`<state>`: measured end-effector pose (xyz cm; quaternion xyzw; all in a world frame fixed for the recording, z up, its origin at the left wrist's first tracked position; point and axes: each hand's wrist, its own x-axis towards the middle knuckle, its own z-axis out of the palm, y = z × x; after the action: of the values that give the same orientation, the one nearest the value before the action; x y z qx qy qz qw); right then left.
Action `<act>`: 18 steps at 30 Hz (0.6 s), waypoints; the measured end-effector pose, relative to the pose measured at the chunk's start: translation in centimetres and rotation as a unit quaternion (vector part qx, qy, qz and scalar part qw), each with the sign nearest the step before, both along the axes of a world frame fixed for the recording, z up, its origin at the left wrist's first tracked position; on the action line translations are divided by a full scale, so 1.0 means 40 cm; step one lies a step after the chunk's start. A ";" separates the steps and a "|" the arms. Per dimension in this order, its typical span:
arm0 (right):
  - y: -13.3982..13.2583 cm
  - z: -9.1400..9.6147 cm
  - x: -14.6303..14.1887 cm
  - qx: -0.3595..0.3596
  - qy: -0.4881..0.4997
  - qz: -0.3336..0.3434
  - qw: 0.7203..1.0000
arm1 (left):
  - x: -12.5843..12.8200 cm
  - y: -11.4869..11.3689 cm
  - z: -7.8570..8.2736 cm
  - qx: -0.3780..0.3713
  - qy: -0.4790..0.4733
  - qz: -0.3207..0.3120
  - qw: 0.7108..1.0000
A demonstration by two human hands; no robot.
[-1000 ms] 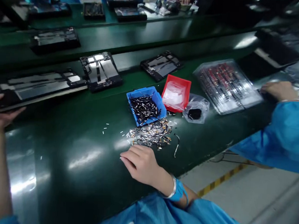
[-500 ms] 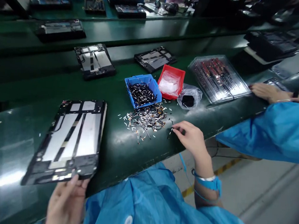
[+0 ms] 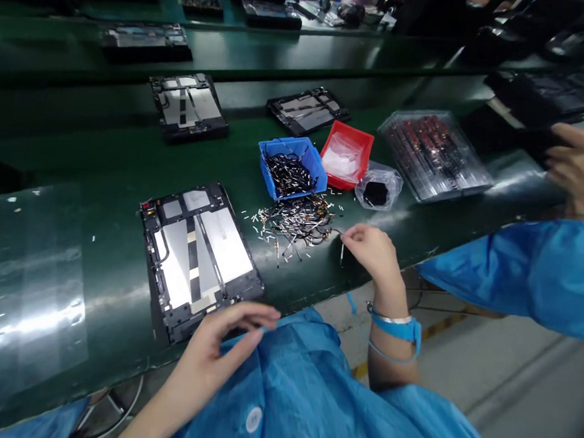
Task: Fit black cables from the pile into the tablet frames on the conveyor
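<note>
An opened tablet frame (image 3: 197, 256) with silver panels lies on the green belt (image 3: 100, 165) in front of me. My left hand (image 3: 223, 344) hovers at its near edge with fingers spread, holding nothing. My right hand (image 3: 372, 251) rests beside a loose heap of small flex cables (image 3: 296, 223), its fingertips pinched on one thin dark cable. A blue bin (image 3: 291, 167) holding more cables stands just behind the heap.
A red bin (image 3: 347, 155), a clear bag with a black part (image 3: 378, 188) and a clear tray of red parts (image 3: 434, 155) sit to the right. More tablet frames (image 3: 187, 105) lie farther along the belt. A co-worker's hand (image 3: 583, 166) and blue sleeve reach in at right.
The tablet frame was turned and set down nearer the middle, and my left hand let go of it. My right hand stayed by the cable heap, pinching one cable.
</note>
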<state>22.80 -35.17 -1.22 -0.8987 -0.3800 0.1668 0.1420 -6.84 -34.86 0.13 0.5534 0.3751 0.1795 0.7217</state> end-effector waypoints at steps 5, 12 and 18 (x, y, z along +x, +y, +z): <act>-0.024 0.045 -0.085 0.257 0.280 0.056 0.923 | 0.151 0.048 -0.002 0.098 -0.039 0.047 0.993; 0.011 0.056 -0.227 0.350 0.275 0.133 0.885 | 0.159 0.085 -0.029 -0.070 -0.114 0.084 0.987; 0.014 0.045 -0.256 0.443 0.003 0.349 0.826 | 0.115 0.107 -0.009 -0.059 -0.102 0.136 0.984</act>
<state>12.56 -34.61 0.58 -0.5462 -0.7010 0.0213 0.4580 -2.25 -30.59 -0.21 0.4323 0.3808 0.3087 0.7568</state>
